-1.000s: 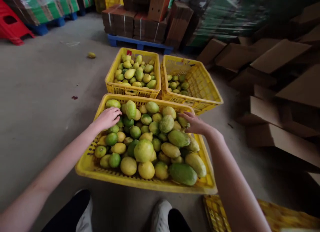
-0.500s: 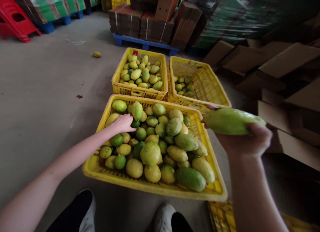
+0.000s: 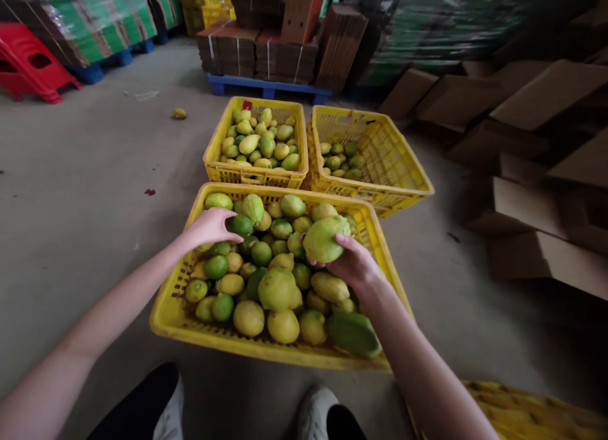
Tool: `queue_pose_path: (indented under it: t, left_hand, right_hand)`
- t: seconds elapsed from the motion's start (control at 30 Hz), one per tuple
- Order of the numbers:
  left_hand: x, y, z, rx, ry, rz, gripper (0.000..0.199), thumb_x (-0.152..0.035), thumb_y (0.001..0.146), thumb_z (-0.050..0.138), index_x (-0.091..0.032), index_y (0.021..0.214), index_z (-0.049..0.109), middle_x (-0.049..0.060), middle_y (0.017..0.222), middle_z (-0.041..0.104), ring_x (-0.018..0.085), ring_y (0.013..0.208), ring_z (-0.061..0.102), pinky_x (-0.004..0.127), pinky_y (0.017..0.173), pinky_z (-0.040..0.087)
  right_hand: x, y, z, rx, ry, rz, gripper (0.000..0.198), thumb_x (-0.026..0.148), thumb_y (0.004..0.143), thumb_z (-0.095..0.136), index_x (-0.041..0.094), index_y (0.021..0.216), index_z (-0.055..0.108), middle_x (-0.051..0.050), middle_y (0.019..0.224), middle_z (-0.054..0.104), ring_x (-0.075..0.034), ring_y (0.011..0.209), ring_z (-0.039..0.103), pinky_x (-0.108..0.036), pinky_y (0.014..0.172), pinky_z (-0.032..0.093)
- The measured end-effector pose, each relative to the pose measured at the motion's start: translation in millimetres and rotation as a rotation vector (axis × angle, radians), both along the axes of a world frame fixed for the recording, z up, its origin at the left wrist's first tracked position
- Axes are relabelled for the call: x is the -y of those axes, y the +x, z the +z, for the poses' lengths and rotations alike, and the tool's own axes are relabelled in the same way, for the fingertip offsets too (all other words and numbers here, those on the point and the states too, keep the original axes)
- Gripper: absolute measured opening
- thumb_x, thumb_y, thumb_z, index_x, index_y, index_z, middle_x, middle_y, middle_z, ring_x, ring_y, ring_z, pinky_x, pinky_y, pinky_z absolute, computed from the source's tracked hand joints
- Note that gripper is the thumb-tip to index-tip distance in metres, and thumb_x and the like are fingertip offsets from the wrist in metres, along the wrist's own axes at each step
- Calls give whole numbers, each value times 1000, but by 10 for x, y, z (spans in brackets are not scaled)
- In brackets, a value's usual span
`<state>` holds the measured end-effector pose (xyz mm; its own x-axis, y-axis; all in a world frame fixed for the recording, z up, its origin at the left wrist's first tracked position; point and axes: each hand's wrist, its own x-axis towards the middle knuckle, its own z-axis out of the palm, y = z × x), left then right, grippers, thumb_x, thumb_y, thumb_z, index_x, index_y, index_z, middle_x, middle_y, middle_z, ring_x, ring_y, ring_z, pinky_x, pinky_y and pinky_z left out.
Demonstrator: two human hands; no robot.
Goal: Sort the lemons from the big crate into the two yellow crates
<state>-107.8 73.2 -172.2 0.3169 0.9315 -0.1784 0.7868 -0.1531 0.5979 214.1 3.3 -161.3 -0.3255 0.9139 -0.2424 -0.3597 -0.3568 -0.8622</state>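
Note:
In front of me a yellow plastic crate [image 3: 164, 329] holds many lemons, from dark green to yellow. My left hand [image 3: 211, 228] is over its left side, with thumb and fingers curled round a dark green lemon [image 3: 241, 225]. My right hand [image 3: 354, 261], above the right half of the crate, grips a large pale green lemon [image 3: 325, 238] from the right, its thumb on the fruit's side. Close below this hand rests a long yellow lemon [image 3: 329, 287]. A big green-yellow lemon [image 3: 277, 289] sits on top of the pile between my hands.
Behind stand a yellow crate of lemons [image 3: 256, 174] and a partly filled yellow crate [image 3: 403, 168]. Open cardboard boxes [image 3: 527, 202] lie to the right. A loose lemon [image 3: 179, 113] and a red stool [image 3: 35, 60] are on the floor at left. Part of another crate [image 3: 532, 408] shows bottom right.
My right hand has come in from beyond the crate's right edge to over the pile, holding a large pale green lemon. My left hand has shifted slightly left, a dark green lemon now in its fingers.

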Motion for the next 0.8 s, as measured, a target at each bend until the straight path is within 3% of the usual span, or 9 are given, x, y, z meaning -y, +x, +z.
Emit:
queue_pose_path:
  t: [0.1,0.17,0.27,0.33,0.43,0.6,0.8]
  left_hand:
    - [-54,119,208,461,-174,-13,77,-58,57,95,-15,118,76,8,99,78,29,94,72,39,86,56]
    - [-74,326,323,716,-229,-62,70,-58,58,95,-15,111,76,8,99,77,26,91,71,37,86,55]
    - [-86,640,384,952,-287,-70,60,-58,63,94,-16,101,74,2,85,70,16,71,63,31,73,53]
    - [-93,768,328,1059,-331,-45,62,-61,65,91,-18,105,72,-1,81,67,11,61,56,27,63,49]
    - [-86,830,126,1119,-388,1,68,-72,70,83,-19,110,69,-1,79,66,9,54,49,26,53,41]
    - [-3,781,-158,1055,-472,40,72,-91,70,68,-20,86,63,-1,67,57,11,53,42,27,49,36]
    - [16,715,-72,978,-443,-22,48,-59,70,90,-24,89,63,-3,67,55,13,58,47,30,57,43]
  right_hand:
    - [-49,-88,105,97,98,-55,46,49,62,93,23,88,65,-3,75,72,-19,59,64,-29,49,51]
    - [-96,-217,161,236,186,-201,52,42,58,95,25,96,64,-2,85,73,-20,69,67,-33,60,57]
    - [-160,-400,155,451,362,-422,64,39,54,97,28,104,58,-2,101,73,-26,92,71,-42,88,62]
    - [-175,-463,97,546,464,-473,64,44,57,95,29,106,55,-2,103,73,-28,98,71,-47,95,60]
    - [-135,-477,-17,667,546,-479,63,48,63,90,27,111,55,-5,102,74,-30,98,72,-50,94,61]
    - [-49,-430,-157,796,546,-372,65,48,66,87,23,119,60,-11,116,75,-36,108,73,-58,100,59]
    - [-100,-395,-257,751,413,-338,71,50,67,84,21,127,59,-13,115,76,-38,110,73,-61,103,59]
